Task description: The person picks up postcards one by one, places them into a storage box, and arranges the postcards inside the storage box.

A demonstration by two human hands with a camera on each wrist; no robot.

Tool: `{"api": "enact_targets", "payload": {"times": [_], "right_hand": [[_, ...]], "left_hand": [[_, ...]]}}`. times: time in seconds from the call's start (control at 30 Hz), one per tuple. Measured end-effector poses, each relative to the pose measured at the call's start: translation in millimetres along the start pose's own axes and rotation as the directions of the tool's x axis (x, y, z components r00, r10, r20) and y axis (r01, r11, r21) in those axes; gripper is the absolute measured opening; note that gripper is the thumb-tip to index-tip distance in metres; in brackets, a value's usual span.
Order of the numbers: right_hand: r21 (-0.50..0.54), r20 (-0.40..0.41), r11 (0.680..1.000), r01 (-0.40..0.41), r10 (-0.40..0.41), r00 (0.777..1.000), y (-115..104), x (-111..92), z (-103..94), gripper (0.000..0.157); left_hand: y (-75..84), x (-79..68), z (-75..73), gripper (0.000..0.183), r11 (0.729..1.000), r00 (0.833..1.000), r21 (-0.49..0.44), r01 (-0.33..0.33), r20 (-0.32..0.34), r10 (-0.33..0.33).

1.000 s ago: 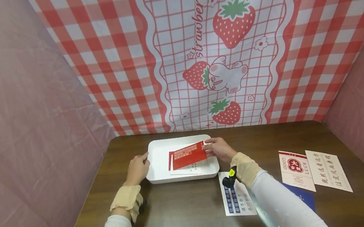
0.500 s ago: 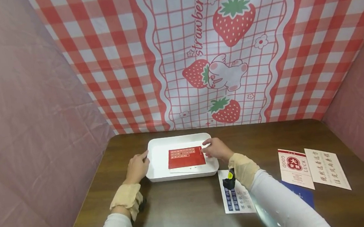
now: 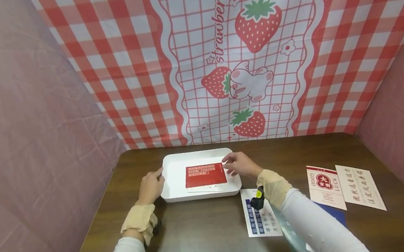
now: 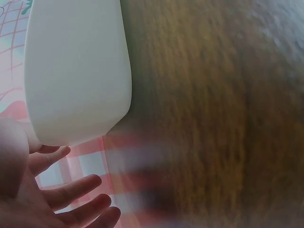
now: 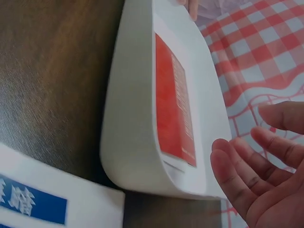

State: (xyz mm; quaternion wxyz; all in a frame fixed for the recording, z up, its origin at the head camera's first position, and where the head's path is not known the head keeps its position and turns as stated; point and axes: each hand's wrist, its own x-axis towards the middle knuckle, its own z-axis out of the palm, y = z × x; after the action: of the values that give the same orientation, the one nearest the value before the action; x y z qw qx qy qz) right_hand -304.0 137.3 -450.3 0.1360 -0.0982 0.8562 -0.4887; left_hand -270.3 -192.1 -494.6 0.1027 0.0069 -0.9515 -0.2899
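Note:
A red card (image 3: pixel 205 179) printed with rows of small boxed characters lies flat in the white tray (image 3: pixel 173 177). The edge of a white card (image 3: pixel 208 188) shows under it. My left hand (image 3: pixel 151 187) touches the tray's left end; in the left wrist view its fingers (image 4: pixel 76 190) spread loosely beside the white wall. Over the tray's right end is my right hand (image 3: pixel 242 164), fingertips near the red card's edge. The right wrist view shows that hand's fingers (image 5: pixel 232 185) relaxed and apart from the card.
On the brown table (image 3: pixel 197 232), a white card with blue bands (image 3: pixel 259 213) lies before the tray, partly under the right wrist. Farther right are a GOOD LUCK card (image 3: pixel 326 187), a cream card with brushed characters (image 3: pixel 360 188) and a blue card (image 3: pixel 329 212). A strawberry-print cloth (image 3: pixel 205 117) hangs behind.
The red card, tilted in my right hand a second ago, has come down flat in the tray, and the right hand has let go. My left hand stays at the tray's left end.

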Motion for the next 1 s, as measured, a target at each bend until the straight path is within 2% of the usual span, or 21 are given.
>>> {"api": "enact_targets", "payload": {"times": [0.1,0.3,0.63,0.77,1.0], "right_hand": [[-0.018,-0.006,1.0,0.011,-0.011,1.0,-1.0,-1.2,-8.7,0.034],[-0.086,-0.024,0.996,0.036,-0.039,0.999,1.6,-1.8,-27.3,0.036],[-0.223,-0.017,0.97,0.101,-0.107,0.994,10.4,-17.6,-39.7,0.034],[-0.261,-0.032,0.961,0.09,-0.102,0.994,17.0,-27.1,-45.5,0.036],[-0.325,0.02,0.943,0.066,-0.063,0.998,25.4,-42.4,-43.8,0.044]], "left_hand": [[0.4,0.0,0.2,0.042,1.0,1.0,0.002,0.017,0.02,-0.017],[0.3,1.7,-0.1,0.043,1.0,0.999,0.011,0.003,0.033,-0.003],[-2.1,3.1,-2.5,0.041,0.999,1.0,0.027,-0.022,0.02,0.021],[-2.5,4.1,-2.2,0.041,0.999,0.999,0.03,-0.027,0.025,0.026],[-2.9,5.1,0.0,0.042,0.999,0.999,0.042,-0.032,0.029,0.03]]}}
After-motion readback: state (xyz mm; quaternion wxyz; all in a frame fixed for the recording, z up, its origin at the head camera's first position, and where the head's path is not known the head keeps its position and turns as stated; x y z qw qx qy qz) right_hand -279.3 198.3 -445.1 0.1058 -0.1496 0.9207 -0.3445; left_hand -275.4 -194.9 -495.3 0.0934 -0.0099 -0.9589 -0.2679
